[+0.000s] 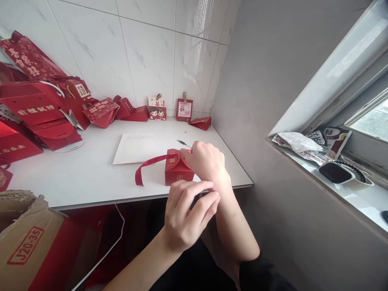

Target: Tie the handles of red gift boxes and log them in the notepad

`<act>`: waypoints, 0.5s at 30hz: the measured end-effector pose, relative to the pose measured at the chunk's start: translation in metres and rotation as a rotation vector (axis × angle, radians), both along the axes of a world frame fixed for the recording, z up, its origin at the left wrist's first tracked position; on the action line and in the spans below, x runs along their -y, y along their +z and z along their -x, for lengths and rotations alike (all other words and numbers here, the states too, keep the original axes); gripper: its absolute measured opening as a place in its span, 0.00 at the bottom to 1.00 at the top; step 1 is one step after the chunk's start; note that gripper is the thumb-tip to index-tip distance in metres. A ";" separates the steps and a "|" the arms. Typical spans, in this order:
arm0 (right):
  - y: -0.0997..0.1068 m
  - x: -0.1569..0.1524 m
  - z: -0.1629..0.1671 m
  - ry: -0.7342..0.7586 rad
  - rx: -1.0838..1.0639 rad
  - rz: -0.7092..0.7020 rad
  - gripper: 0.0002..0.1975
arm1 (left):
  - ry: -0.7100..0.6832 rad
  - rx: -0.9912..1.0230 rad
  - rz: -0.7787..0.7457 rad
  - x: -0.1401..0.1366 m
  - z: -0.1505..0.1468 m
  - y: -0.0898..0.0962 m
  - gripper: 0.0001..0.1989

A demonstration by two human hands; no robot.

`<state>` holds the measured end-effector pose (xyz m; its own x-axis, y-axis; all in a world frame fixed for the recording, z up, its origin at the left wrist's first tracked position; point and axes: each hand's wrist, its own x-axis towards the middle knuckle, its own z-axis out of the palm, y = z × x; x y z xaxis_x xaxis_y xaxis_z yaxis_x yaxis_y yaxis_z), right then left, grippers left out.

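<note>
A small red gift box (179, 171) with gold characters stands closed near the table's front edge. Its red ribbon (148, 163) loops out to the left and down onto the tabletop. My right hand (209, 159) is curled into a fist in front of the box's right side, back of the hand towards me. The thumb lies by the box's top; whether it touches I cannot tell, and the curled fingers are hidden. Fingers apart, my left hand (189, 212) reaches across, its fingertips at my right wrist. Nothing shows in the left hand.
Behind the box lie white paper (133, 149) and a pen (182, 142). Several red boxes (39, 107) pile up at left; more line the tiled wall. A torn carton (27, 242) stands front left. At right, a smartwatch (336, 172) lies on the sill beside a grey wall (257, 81).
</note>
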<state>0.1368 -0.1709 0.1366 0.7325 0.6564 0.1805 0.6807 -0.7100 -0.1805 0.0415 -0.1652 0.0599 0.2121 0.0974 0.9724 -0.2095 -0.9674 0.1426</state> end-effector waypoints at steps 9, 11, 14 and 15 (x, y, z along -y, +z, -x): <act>0.009 -0.001 0.005 -0.052 0.029 -0.018 0.13 | 0.142 -0.062 0.064 0.005 0.011 0.029 0.07; 0.012 -0.001 0.004 -0.078 0.019 -0.001 0.13 | 0.207 -0.077 0.041 0.005 0.014 0.032 0.07; 0.019 -0.001 0.004 -0.090 0.005 0.011 0.13 | 0.268 -0.107 0.031 0.008 0.020 0.039 0.08; 0.021 -0.001 0.005 -0.082 0.011 -0.001 0.13 | 0.275 -0.115 0.024 0.009 0.022 0.041 0.08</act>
<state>0.1320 -0.1702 0.1576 0.7819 0.5940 0.1891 0.6221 -0.7633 -0.1745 0.0192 -0.1744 0.1009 0.2830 0.1895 0.9402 0.0791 -0.9816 0.1740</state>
